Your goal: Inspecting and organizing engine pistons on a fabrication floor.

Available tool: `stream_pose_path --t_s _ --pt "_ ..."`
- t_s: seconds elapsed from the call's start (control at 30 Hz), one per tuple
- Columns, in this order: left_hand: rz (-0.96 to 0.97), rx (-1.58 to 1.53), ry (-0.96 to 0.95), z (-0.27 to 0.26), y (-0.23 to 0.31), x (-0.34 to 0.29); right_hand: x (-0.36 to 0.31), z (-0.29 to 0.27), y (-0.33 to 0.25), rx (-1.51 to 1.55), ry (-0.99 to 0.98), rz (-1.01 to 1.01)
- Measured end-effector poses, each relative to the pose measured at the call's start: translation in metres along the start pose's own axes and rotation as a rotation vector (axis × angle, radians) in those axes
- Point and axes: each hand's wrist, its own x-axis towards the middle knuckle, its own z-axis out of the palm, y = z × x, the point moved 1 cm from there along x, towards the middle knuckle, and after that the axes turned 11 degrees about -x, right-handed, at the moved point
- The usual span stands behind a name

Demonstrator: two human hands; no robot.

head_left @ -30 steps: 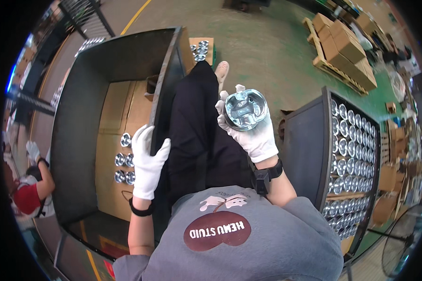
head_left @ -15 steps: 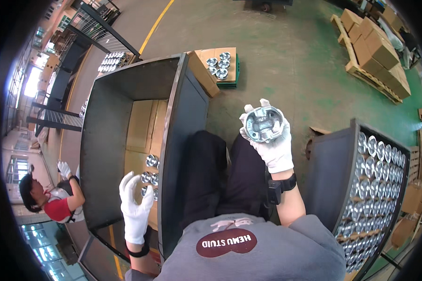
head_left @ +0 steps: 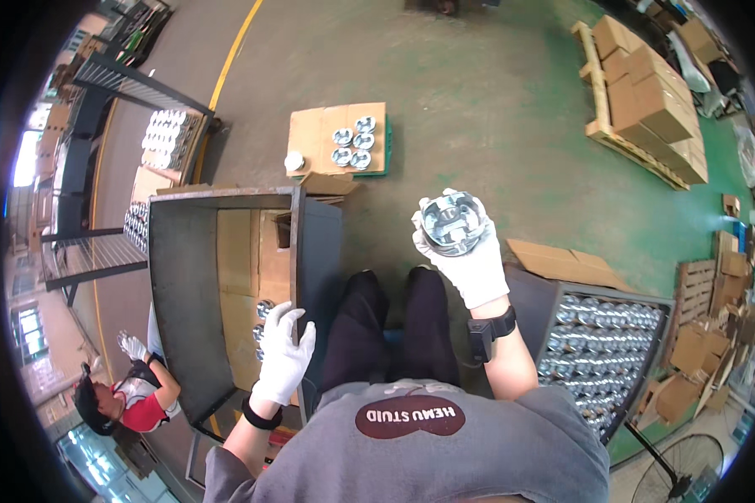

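Observation:
My right hand [head_left: 470,267], in a white glove, is closed around a shiny metal piston [head_left: 453,223], held out in front of me with its hollow inner side showing. My gloved left hand [head_left: 283,352] hangs over the near edge of a deep dark metal bin [head_left: 195,310], fingers apart and curled, nothing in them. Below it, several pistons [head_left: 264,309] stand on the cardboard lining the bin; the hand partly hides them.
At my right stands a second bin [head_left: 533,306] filled with rows of pistons. Ahead, a cardboard-topped stack [head_left: 319,126] carries several pistons. Farther right, a pallet [head_left: 637,147] bears boxes. A co-worker [head_left: 134,402] is beyond the left bin; a fan [head_left: 679,478] stands lower right.
My view has swung to the left bin's far side and the stack ahead. My left hand has shifted right toward the bin's edge. The piston stays in my right hand, slightly turned.

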Motion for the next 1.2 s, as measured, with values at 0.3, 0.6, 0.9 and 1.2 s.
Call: stream_pose_path --t_s 0.3,0.6,0.9,1.2 --pt "0.136 -0.656 -0.223 -0.015 0.175 0.133 -0.082 0.108 -0.035 -1.502 0.142 -0.612" --pt "-0.367 -1.59 -0.37 0.048 0.165 0.269 -0.01 0.175 -0.083 -0.545 -0.014 -0.006" --pt "-0.481 -2.724 -0.436 -0.007 0.131 0.466 0.12 0.276 -0.164 -0.72 -0.007 0.271" --pt "-0.164 -2.641 -0.105 -0.075 0.087 0.594 0.282 0.382 -0.178 -0.686 -0.173 0.482"
